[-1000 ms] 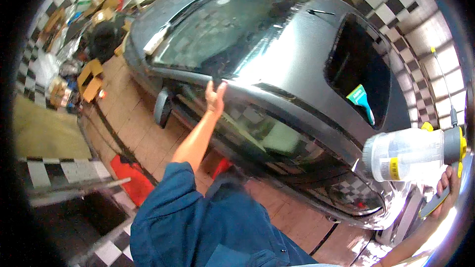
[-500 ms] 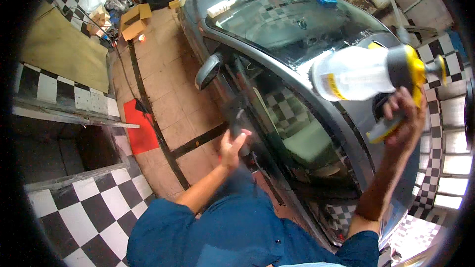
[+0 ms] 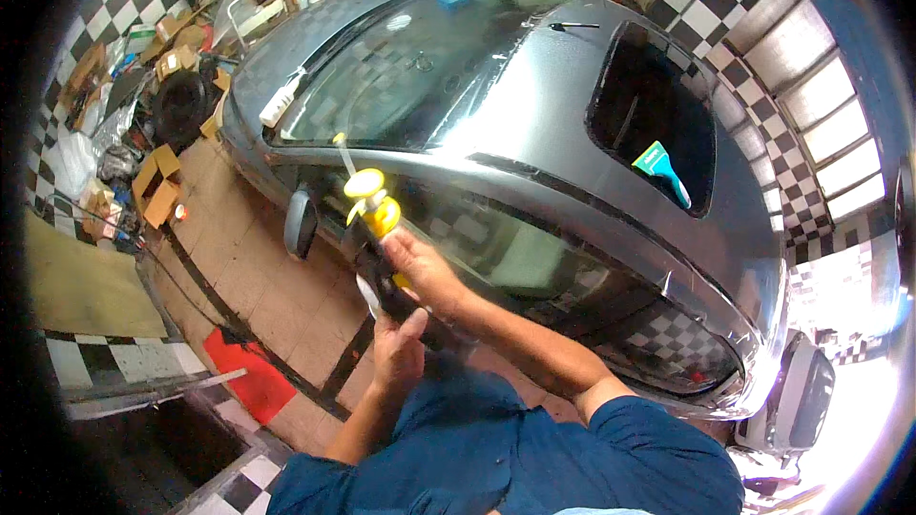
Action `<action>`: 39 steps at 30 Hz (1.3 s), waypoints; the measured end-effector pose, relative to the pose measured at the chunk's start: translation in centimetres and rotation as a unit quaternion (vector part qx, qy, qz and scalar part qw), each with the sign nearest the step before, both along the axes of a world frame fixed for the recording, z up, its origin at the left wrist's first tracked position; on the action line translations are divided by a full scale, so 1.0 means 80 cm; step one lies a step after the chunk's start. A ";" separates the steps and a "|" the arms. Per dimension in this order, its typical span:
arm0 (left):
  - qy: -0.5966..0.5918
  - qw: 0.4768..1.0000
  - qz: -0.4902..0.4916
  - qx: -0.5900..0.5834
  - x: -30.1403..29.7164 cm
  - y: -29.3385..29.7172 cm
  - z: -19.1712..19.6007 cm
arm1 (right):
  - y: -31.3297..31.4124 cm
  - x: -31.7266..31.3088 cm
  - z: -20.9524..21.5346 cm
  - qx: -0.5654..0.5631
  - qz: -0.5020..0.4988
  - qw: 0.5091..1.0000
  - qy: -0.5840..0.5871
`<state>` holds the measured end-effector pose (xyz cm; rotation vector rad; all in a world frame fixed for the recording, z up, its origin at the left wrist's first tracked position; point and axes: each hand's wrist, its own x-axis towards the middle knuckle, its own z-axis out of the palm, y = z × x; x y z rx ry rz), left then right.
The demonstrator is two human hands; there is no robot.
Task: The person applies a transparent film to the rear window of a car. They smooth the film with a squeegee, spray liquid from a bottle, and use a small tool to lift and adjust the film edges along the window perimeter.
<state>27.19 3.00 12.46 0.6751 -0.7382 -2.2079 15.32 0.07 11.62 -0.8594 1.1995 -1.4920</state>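
My right hand (image 3: 425, 272) is closed around the neck of a pump sprayer (image 3: 382, 215) with a yellow top and a black collar. A thin clear rod with a yellow tip rises from it toward the windshield; most of its bottle is out of sight. Just below, my left hand (image 3: 399, 351) is closed, thumb up, on a dark thing, too blurred to name. A pale narrow edge shows beside its fingers. Both hands are close together at the side windows of a grey car (image 3: 534, 124). A teal and green scraper (image 3: 660, 172) lies on the dark sunroof.
A white bottle (image 3: 279, 107) rests at the base of the windshield. The side mirror (image 3: 301, 224) sticks out left of my hands. Cardboard boxes (image 3: 157, 186), a tyre (image 3: 181, 100) and clutter line the far left. A red mat (image 3: 250, 377) lies on the tiled floor.
My right hand has brought the sprayer from over the roof at right to beside my left hand, turning it so its top faces me. The view has shifted, bringing the sunroof and scraper into sight.
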 end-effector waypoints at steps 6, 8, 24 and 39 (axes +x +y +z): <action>-0.138 0.975 -0.018 -0.173 0.019 0.011 -0.015 | 0.031 -0.007 0.042 0.011 0.163 0.964 0.212; -0.186 0.957 -0.003 -0.224 0.031 0.018 -0.021 | 0.039 -0.013 0.075 0.066 0.252 0.911 0.319; -0.187 0.844 0.244 -0.439 -0.075 -0.123 -0.023 | 0.178 -0.203 0.094 0.102 -0.272 0.949 0.122; -0.265 0.620 0.290 -0.679 -0.265 -0.349 -0.149 | 0.302 -0.275 0.049 0.203 -0.391 0.884 0.157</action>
